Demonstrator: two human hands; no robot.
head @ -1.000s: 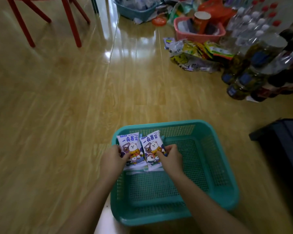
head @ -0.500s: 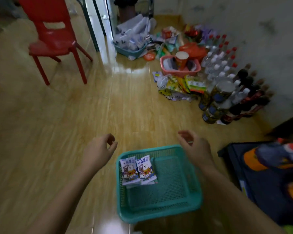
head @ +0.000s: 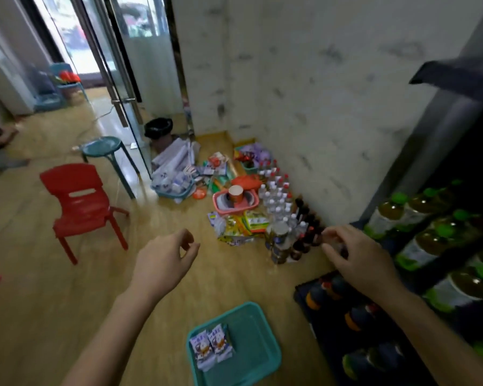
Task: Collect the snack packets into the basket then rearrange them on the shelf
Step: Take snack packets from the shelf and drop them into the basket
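My hands empty, left (head: 162, 260) and right (head: 357, 260) loosely curled; loose packets (head: 239, 225) lie ahead between them (right slightly nearer); basket (head: 265, 355) below.

Both hands off the two snack packets (head: 212, 347), left hand (head: 162, 262) and right hand (head: 357, 259) lifted empty toward 12 o'clock, teal basket (head: 258, 355) now at 6 o'clock.

**Counts of things in view**

Two snack packets (head: 212, 346) side by side in one teal basket (head: 260, 358). One red chair (head: 81, 204), one teal stool (head: 103, 147). One pink basket (head: 221, 207) with one paper cup (head: 236, 193) inside. One loose heap of more packets (head: 239, 227) on the floor, number not countable. Many clear bottles (head: 275, 196) at the wall, too many and too blurred for exact count. Two hands: left hand (head: 162, 263), right hand (head: 360, 260), both empty.
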